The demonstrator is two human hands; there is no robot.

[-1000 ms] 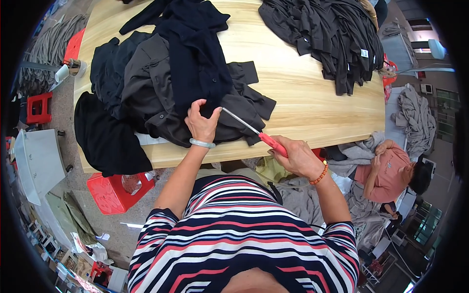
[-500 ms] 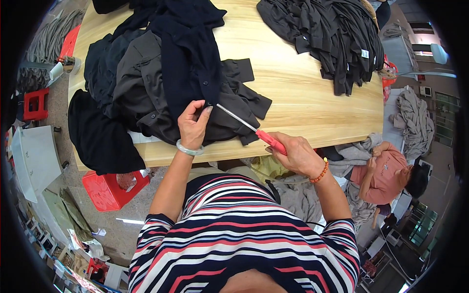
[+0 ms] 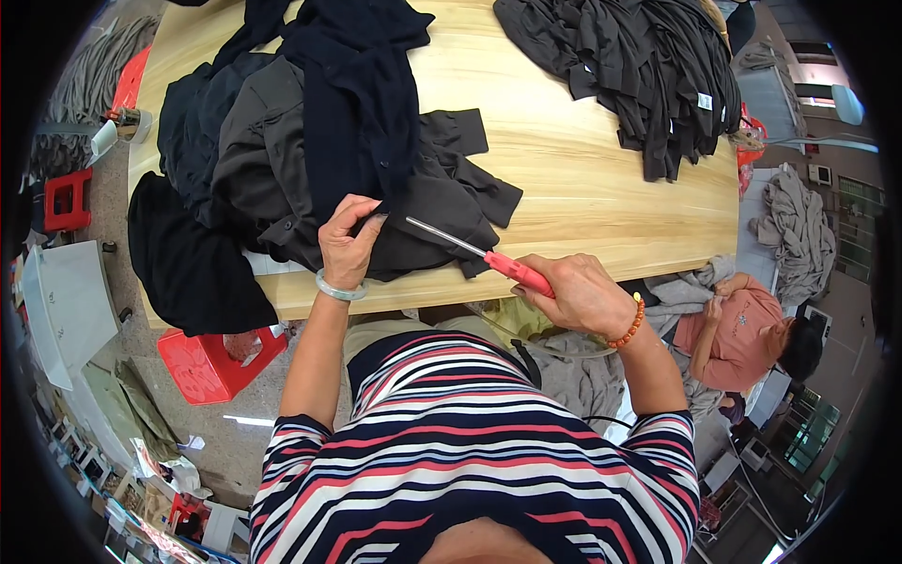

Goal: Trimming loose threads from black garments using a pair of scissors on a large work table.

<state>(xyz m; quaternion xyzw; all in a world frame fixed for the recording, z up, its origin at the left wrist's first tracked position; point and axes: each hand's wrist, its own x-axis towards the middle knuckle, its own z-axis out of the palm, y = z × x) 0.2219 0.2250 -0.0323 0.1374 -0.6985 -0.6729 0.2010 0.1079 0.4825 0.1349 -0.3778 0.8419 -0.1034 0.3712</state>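
My left hand [image 3: 348, 242], with a pale bangle on its wrist, pinches the near edge of a dark navy buttoned garment [image 3: 362, 122]. That garment lies over a dark grey garment [image 3: 268, 141] whose sleeves spread to the right. My right hand [image 3: 587, 296] is closed around the red handle of a tool with a slim straight metal shaft [image 3: 451, 240]; its exact kind does not show. The shaft points up and left, its tip just right of my left fingertips and apart from them, over the grey cloth.
The wooden table [image 3: 583, 221] carries a pile of dark garments [image 3: 648, 85] at the far right and black cloth [image 3: 193, 263] at the left edge. A red stool [image 3: 202, 367] stands below on the left. A person in a pink shirt [image 3: 738, 329] sits at the right near grey cloth.
My left hand has shifted left and slightly nearer, drawing the navy edge with it. The tool's tip has moved slightly left and nearer, and the gap to my left fingers looks a little wider.
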